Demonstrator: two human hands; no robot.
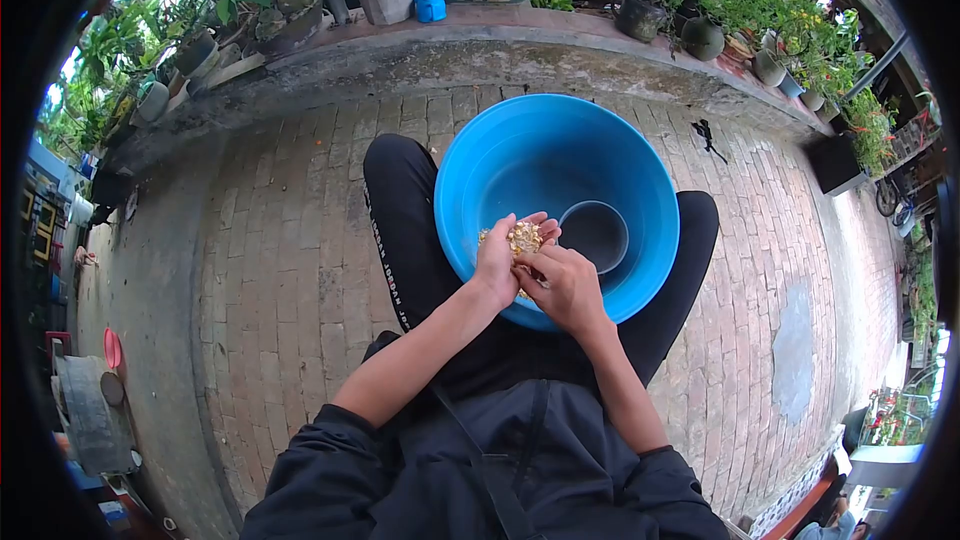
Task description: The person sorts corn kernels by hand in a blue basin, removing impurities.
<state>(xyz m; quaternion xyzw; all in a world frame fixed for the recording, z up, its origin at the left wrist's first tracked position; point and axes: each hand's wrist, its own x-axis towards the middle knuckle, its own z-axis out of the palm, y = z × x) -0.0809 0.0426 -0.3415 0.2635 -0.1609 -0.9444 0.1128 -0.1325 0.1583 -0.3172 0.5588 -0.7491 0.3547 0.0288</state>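
Observation:
A large blue basin [545, 120] stands between my knees on the brick ground. Inside it, at the lower right, is a smaller round grey container [594, 235]. Over the basin's near side my left hand [498, 260] is cupped palm up around a heap of pale yellow and whitish grains [525, 237]. My right hand [566, 285] reaches across to the heap, its thumb and fingers bent together at the grains; what lies between the fingertips is too small to make out. More grains show just below the hands, near the basin's front wall.
Beyond the basin runs a low concrete ledge [480, 35] with potted plants and a small blue watering can [430, 2]. A black object [710, 140] lies on the bricks at the right. A red item [112, 348] is at the far left.

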